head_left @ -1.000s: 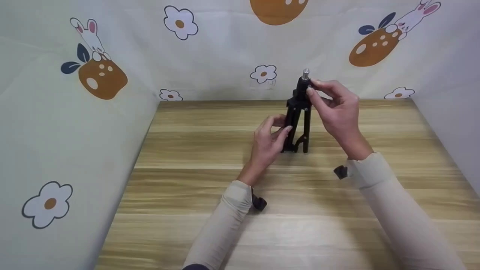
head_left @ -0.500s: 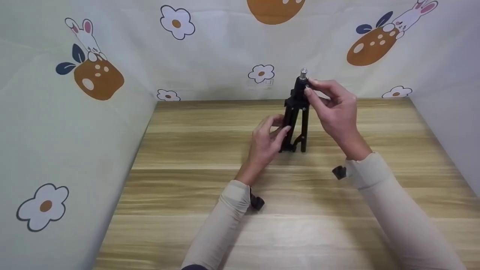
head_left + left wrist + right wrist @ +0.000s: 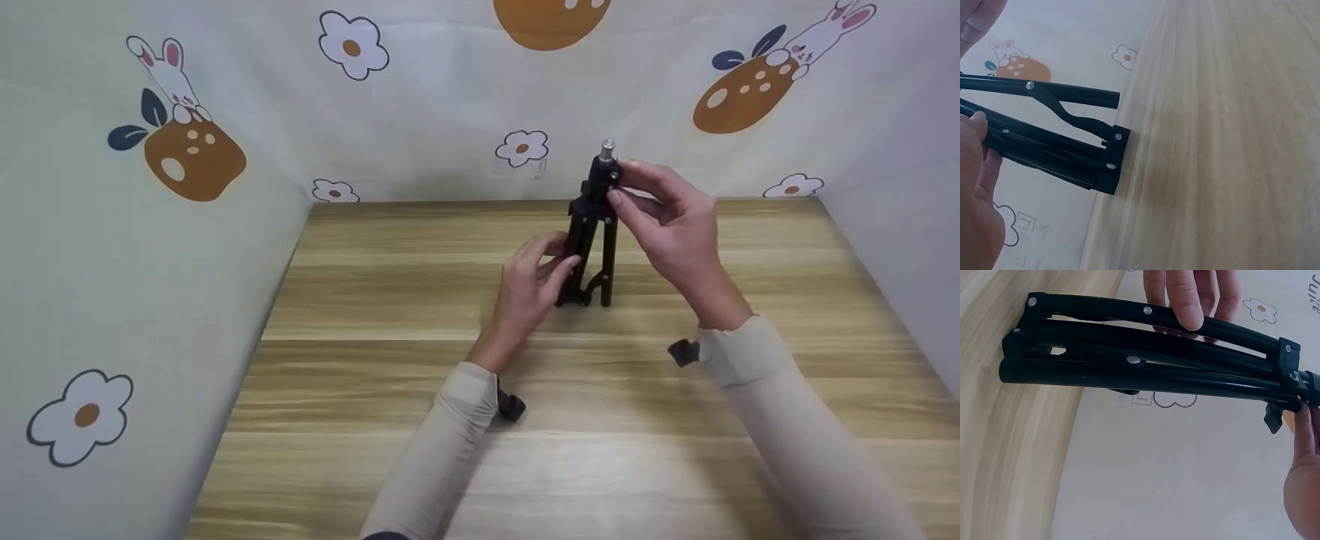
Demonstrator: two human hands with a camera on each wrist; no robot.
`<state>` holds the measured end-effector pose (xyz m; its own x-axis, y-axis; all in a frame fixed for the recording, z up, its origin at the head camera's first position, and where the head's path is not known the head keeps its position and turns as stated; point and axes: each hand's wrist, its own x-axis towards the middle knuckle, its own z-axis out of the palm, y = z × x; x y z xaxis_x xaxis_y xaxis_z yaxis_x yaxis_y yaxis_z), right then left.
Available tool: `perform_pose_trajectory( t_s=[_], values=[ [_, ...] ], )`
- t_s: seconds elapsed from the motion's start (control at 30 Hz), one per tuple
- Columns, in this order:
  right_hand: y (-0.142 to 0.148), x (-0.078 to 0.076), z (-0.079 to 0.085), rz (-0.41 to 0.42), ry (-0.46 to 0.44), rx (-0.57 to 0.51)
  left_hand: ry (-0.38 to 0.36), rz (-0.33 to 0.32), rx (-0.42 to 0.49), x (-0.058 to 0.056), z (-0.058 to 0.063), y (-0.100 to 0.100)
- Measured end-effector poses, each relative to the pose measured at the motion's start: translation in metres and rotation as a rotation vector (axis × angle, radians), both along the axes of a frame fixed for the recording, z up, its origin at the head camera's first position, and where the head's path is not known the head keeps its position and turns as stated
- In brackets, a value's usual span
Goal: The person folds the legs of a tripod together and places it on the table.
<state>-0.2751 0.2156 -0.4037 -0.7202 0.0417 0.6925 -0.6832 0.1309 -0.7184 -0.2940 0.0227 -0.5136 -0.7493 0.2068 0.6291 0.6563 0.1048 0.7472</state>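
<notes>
Head view: your right thumb (image 3: pixel 628 211) has slid slightly lower on the tripod (image 3: pixel 585 229) neck, uncovering a small bright spot below the stud (image 3: pixel 607 151), so you seem to be adjusting that upper part. Your right hand (image 3: pixel 675 225) pinches the neck; your left hand (image 3: pixel 525 281) holds the folded legs. The tripod is nearly upright, right of centre, toward the table's (image 3: pixel 405 300) far edge; you can't tell whether all 3 legs touch.

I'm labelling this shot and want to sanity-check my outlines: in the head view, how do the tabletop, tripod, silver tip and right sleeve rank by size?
Largest to smallest, as they look:
1. Tabletop
2. Right sleeve, perhaps enlarged by nearness to the camera
3. Tripod
4. Silver tip
</notes>
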Motion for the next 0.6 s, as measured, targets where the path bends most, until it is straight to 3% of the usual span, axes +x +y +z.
perform_pose_trajectory(
  t_s=[0.27, 0.6],
  values=[
    [0.006, 0.005, -0.016, -0.027, -0.018, 0.103, 0.016, -0.003, 0.010, 0.000, -0.002, 0.000],
    [0.016, 0.009, -0.039, -0.031, -0.082, 0.098, 0.009, -0.017, 0.008, -0.001, -0.003, 0.001]
  ],
)
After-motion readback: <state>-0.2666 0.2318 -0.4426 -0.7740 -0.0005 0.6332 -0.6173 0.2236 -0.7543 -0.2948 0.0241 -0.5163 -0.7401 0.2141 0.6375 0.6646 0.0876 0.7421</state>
